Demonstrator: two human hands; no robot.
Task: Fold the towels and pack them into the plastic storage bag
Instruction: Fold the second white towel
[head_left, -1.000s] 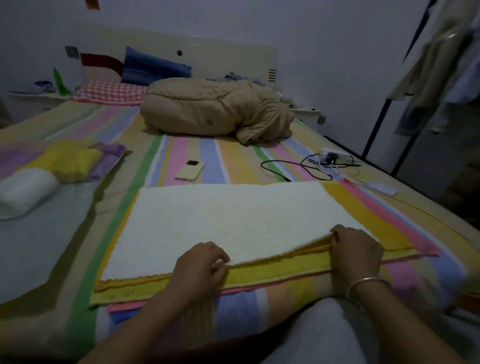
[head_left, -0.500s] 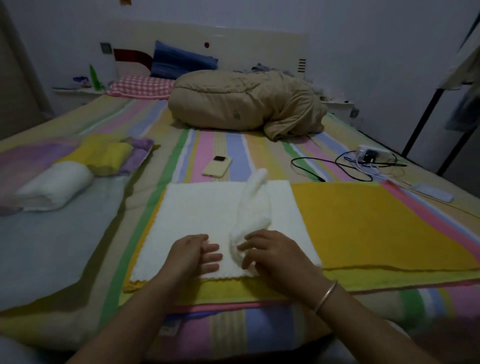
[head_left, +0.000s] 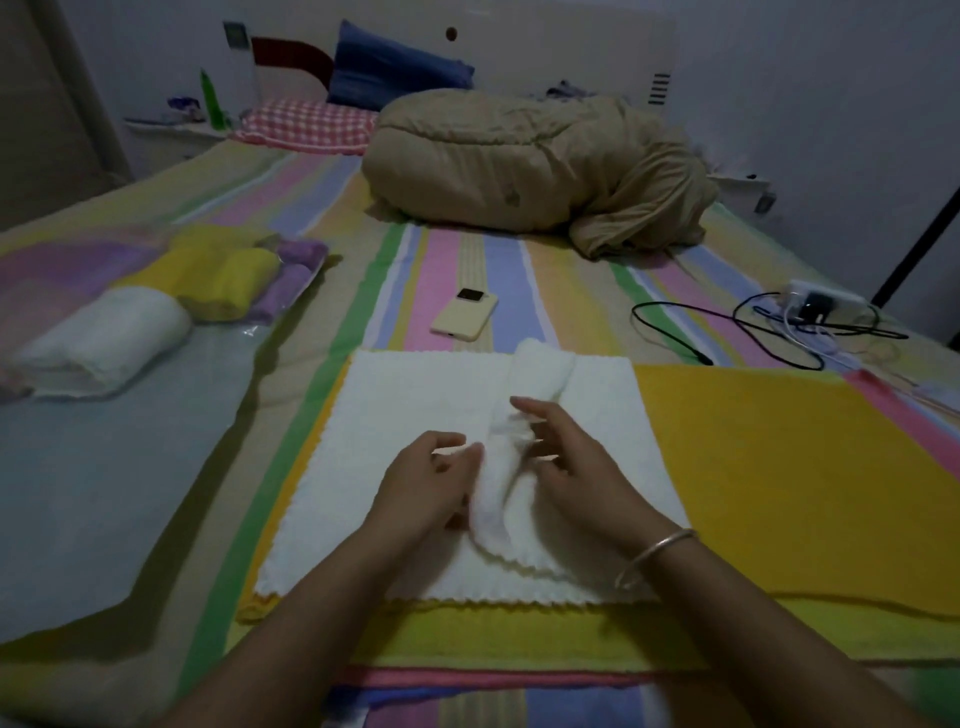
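A white towel (head_left: 415, 415) lies flat on a yellow towel (head_left: 779, 467) spread over the striped bed. Its right part is gathered into a long raised fold (head_left: 519, 436) running away from me. My left hand (head_left: 426, 483) touches the fold's left side with loosely bent fingers. My right hand (head_left: 576, 473) rests on the fold's right side with its fingers spread. At the far left a clear plastic storage bag (head_left: 104, 467) lies flat, with a rolled white towel (head_left: 104, 338), a yellow towel (head_left: 223, 280) and a purple towel (head_left: 296, 270) at its far end.
A cream phone (head_left: 465, 314) lies just beyond the white towel. Black and white cables with a power strip (head_left: 810, 306) sit at the right. A bundled tan quilt (head_left: 519, 166) and pillows fill the head of the bed.
The white towel's right half has been brought leftward off the yellow towel and bunched into a fold. Both hands have moved from the near edge to that fold.
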